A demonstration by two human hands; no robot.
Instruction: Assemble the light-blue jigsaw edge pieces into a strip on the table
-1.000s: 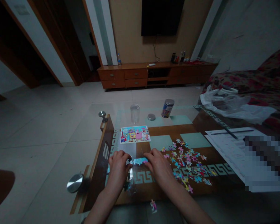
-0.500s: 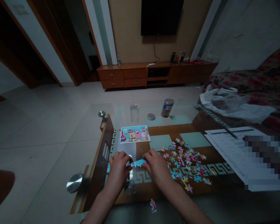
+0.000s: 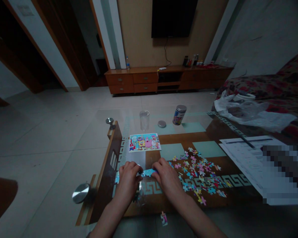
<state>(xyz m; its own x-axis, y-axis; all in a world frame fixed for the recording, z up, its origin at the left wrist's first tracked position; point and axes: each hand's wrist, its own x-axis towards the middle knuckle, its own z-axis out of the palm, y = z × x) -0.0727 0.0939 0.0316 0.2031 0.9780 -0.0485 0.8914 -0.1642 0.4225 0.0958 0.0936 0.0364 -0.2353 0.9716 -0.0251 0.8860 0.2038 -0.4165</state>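
A short strip of joined blue jigsaw pieces [image 3: 148,172] spans the gap between my two hands, over the glass table. My left hand [image 3: 129,175] is closed, its thumb and fingers pinching the strip's left end. At the other end, my right hand [image 3: 164,172] has its fingers curled on the strip. More blue puzzle pieces [image 3: 117,177] show partly behind my left hand. A colourful cartoon picture card [image 3: 144,142] lies flat just beyond the hands. To the right of my right hand spreads a loose heap of jigsaw pieces [image 3: 201,170].
Behind the card stand a clear cup [image 3: 144,120], a round metal lid [image 3: 161,124] and a printed tin [image 3: 179,115]. Paper sheets [image 3: 248,158] with a pen [image 3: 247,141] lie at right. A plastic bag [image 3: 253,112] is by the sofa. One pink piece [image 3: 164,218] sits near the front edge.
The view has shifted slightly, moving the scene a little to the right. Both hands keep their hold on the blue strip, with hardly any movement.
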